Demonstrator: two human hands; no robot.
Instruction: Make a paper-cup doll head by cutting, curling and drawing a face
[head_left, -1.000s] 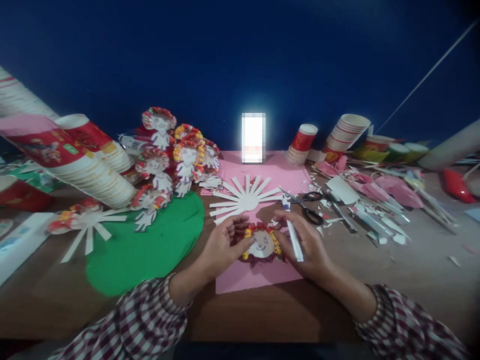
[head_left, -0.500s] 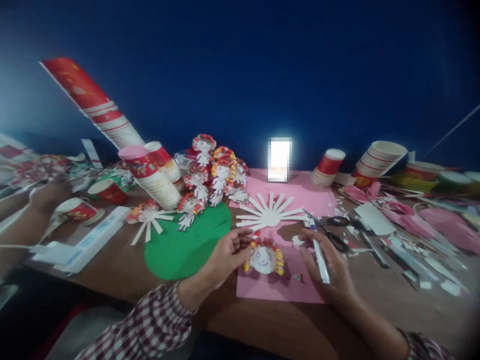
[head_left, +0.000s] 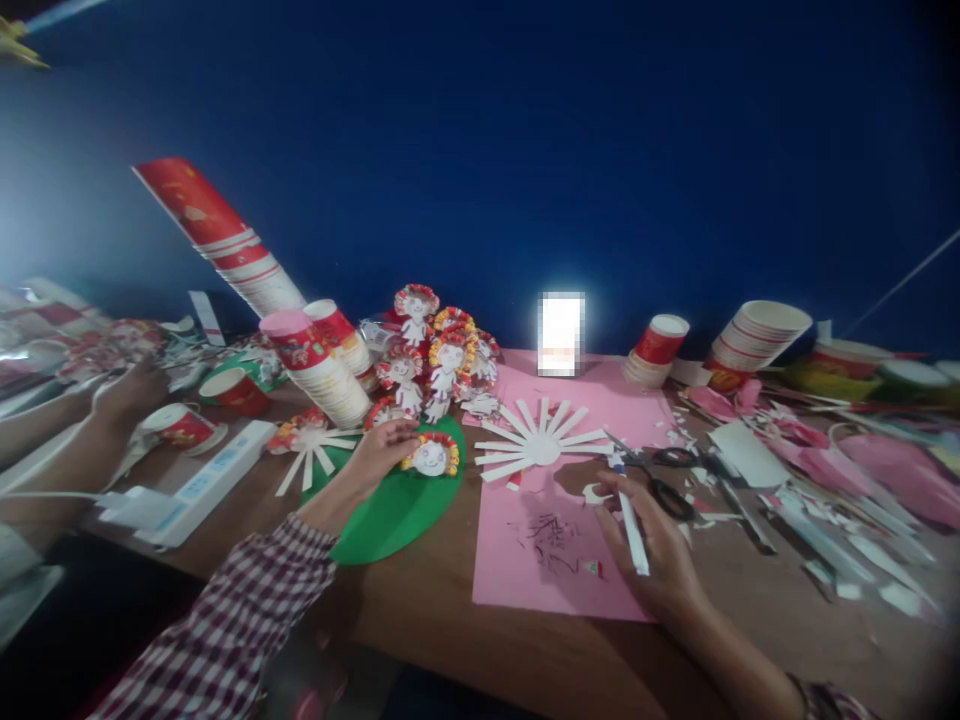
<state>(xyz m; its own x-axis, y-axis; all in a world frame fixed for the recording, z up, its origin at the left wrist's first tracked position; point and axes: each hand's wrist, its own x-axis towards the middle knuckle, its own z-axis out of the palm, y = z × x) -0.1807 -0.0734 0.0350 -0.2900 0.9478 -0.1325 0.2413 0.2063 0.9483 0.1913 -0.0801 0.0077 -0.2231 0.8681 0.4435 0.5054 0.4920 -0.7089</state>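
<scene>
My left hand (head_left: 377, 453) holds a round paper face with red and yellow curls (head_left: 431, 456) over the green paper disc (head_left: 390, 510), just below a cluster of finished paper dolls (head_left: 431, 355). My right hand (head_left: 651, 545) rests on the right edge of the pink sheet (head_left: 555, 545) and grips a white marker pen (head_left: 630, 520). The pink sheet carries dark pen scribbles where the face lay. A white cut-paper sunburst (head_left: 541, 448) lies on a second pink sheet behind it.
Black scissors (head_left: 664, 475) lie right of the sunburst among paper scraps. Stacks of red paper cups (head_left: 315, 360) lean at the left, more cups (head_left: 750, 340) at the back right. Another person's hand (head_left: 124, 395) works at the far left. A bright blurred screen (head_left: 561, 333) stands at the back.
My left hand has carried the paper face off the pink sheet, left onto the green disc. My right hand stayed with the marker. The view swung left and up.
</scene>
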